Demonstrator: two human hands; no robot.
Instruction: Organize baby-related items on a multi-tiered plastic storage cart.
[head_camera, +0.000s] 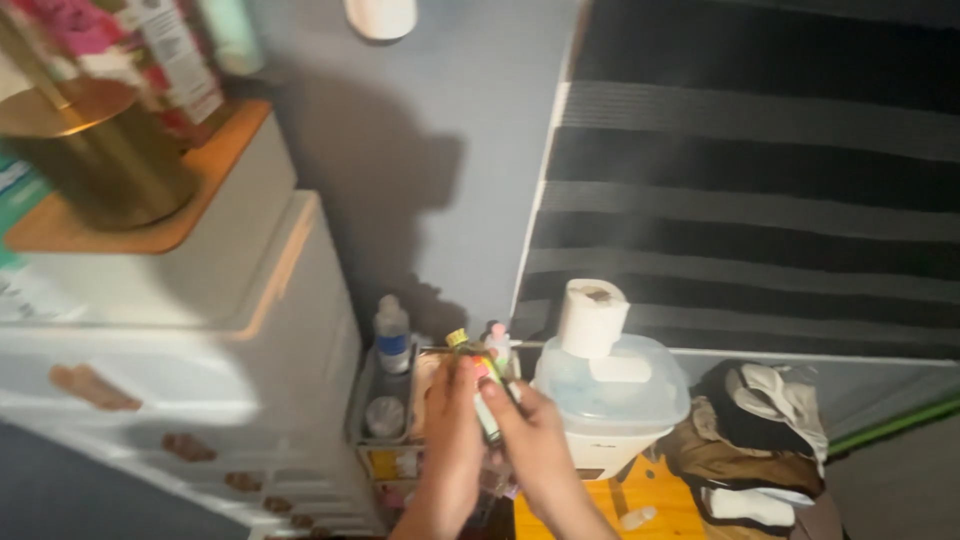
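Note:
Both my hands meet low in the middle of the head view over a small shelf caddy (362, 412). My left hand (450, 440) and my right hand (530, 440) together hold a small slim bottle (487, 415), pale green with a pinkish top end. A little bottle with a yellow cap (457, 338) stands just above my fingers. The frame is blurred, so I cannot tell which hand bears the slim bottle's weight.
A white drawer unit (200, 400) with a wooden top and a gold round container (90, 150) stands left. A clear bottle with a blue label (392, 335) sits in the caddy. A toilet roll (592, 315) rests on a translucent lidded tub (612, 395). Clothes (750, 440) lie right.

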